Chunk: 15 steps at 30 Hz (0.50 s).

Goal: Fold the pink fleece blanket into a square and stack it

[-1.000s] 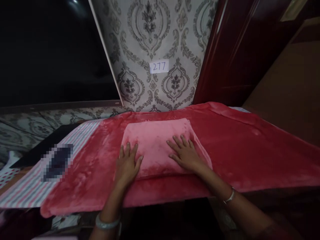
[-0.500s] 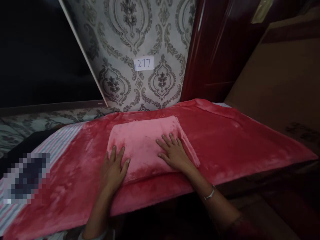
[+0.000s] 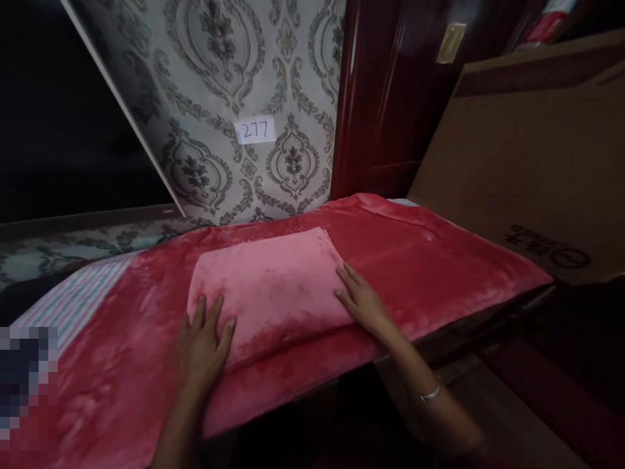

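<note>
Left hand [image 3: 202, 345], right hand [image 3: 365, 303] at opposite sides of folded cloth [image 3: 273, 280], fingers extended, gripping nothing. Cloth lies on red blanket [image 3: 415, 260], near front edge; uneven pushing could skew folds.

The bench [image 3: 481, 326] is mostly hidden by the red blanket [image 3: 410, 257], itself partly by the folded pink cloth [image 3: 278, 283]; at the left end, a dark patch [image 3: 20, 371] is blurred.

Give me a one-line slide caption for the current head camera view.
Left hand and right hand at opposite sides of a folded pink cloth lying on a red plush blanket.
</note>
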Each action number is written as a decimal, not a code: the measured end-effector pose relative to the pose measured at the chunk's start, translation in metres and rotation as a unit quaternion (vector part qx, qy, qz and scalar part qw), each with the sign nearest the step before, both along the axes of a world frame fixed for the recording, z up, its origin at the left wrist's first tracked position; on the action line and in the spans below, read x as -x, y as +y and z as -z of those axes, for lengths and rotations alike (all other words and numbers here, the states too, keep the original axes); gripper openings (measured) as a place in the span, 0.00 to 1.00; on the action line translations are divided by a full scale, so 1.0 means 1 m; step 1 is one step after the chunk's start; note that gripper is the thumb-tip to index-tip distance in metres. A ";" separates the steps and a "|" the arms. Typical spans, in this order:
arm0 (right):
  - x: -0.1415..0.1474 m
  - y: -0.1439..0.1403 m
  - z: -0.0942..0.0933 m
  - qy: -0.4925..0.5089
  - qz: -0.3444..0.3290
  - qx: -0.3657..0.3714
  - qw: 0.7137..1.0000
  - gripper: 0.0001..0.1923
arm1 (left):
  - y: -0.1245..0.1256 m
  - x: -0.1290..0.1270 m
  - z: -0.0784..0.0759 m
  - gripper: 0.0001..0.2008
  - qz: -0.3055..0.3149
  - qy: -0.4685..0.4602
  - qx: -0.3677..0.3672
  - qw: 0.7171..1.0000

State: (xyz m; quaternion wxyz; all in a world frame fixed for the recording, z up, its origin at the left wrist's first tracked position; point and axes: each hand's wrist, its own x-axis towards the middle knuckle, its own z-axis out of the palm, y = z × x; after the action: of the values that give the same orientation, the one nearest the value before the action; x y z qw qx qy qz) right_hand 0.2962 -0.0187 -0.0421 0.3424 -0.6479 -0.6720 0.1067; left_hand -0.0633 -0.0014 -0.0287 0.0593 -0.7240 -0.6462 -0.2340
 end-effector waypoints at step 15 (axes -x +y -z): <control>-0.027 -0.049 0.017 0.280 0.048 -0.101 0.954 0.20 | -0.039 0.048 -0.024 0.36 -0.162 -0.286 0.062 0.942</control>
State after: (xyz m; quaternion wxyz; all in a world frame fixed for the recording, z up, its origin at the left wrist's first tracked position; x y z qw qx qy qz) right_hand 0.3237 -0.0678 -0.0589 0.5853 -0.5854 -0.5248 0.1985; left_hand -0.1115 -0.0406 -0.0051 -0.1357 -0.5145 -0.7575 -0.3783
